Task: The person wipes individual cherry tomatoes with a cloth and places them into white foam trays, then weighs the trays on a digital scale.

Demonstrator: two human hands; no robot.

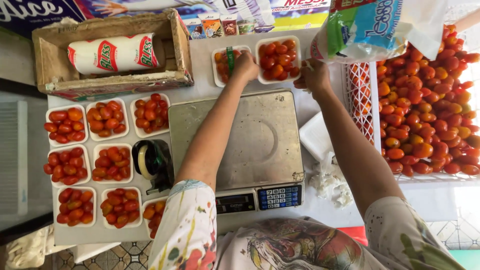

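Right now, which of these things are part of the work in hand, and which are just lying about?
In hand:
left hand on the tray with the green strip
right hand beside the full tomato tray
loose tomatoes in the white crate

Lying about:
scale
tape dispenser
packed trays
cardboard box

light: bright, even daylight | glare: blown-out white at right edge | shadows: soft, short | focus: sharp centre | distortion: wide-angle bending at edges | blur: none
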